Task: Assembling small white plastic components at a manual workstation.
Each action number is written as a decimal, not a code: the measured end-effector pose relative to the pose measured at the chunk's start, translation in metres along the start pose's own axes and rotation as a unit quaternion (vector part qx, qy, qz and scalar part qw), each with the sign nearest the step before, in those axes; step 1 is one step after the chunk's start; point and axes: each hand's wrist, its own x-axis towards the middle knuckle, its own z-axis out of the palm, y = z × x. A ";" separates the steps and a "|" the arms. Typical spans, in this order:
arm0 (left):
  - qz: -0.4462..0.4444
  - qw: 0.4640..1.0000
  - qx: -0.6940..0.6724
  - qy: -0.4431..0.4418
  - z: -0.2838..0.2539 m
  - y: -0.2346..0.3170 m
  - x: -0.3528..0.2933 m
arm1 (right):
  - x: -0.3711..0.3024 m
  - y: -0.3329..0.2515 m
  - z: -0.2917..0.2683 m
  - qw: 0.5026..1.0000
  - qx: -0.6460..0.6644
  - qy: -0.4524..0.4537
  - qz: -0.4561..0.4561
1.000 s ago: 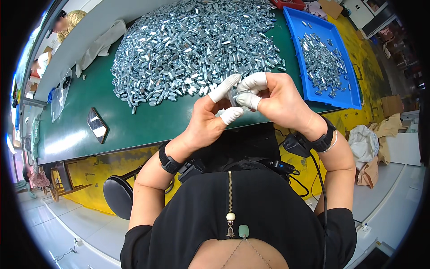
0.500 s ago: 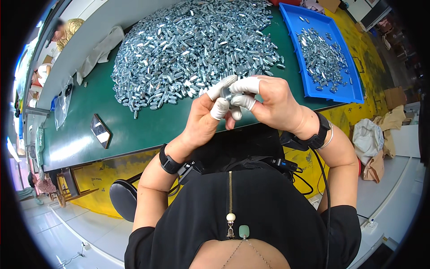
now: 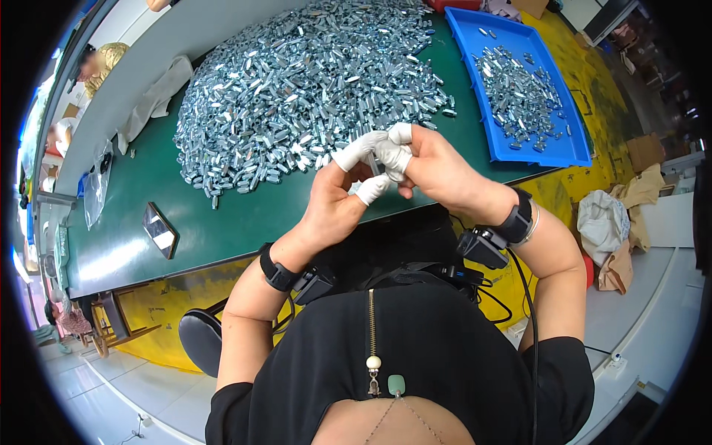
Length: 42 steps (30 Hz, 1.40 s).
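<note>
A green tabletop (image 3: 222,230) bears a broad heap of shiny, elongated metal fittings (image 3: 297,96). Beyond its right end lies yellow floor (image 3: 586,81); a pale partition (image 3: 215,30) runs behind the heap at the left, with a co-worker (image 3: 110,67) beyond it.

Compared with half a second ago, the left thumb sits lower, apart from the left fingertips, and the right fingers are more bent, bunched against those fingertips. A bare arm (image 3: 157,4) now shows at the upper left edge.

The left hand (image 3: 337,204) is curled, gripping a slender metal piece (image 3: 373,165) between its white-covered digits, just above the table's near edge. The right hand (image 3: 445,170) meets it there with fingers bent; whether they grip the piece too, I cannot tell, since the white finger covers hide most of it.

A blue tray (image 3: 571,152) holding more fittings lies to the right. At the left are a smartphone (image 3: 159,230), a clear plastic bag (image 3: 96,194) and a pale cloth (image 3: 152,104). A black round stool (image 3: 200,341) stands below the table.
</note>
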 end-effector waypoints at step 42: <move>-0.217 0.914 -0.342 -0.028 -0.015 0.001 0.009 | 0.010 0.002 -0.003 0.916 -0.287 0.084 -0.267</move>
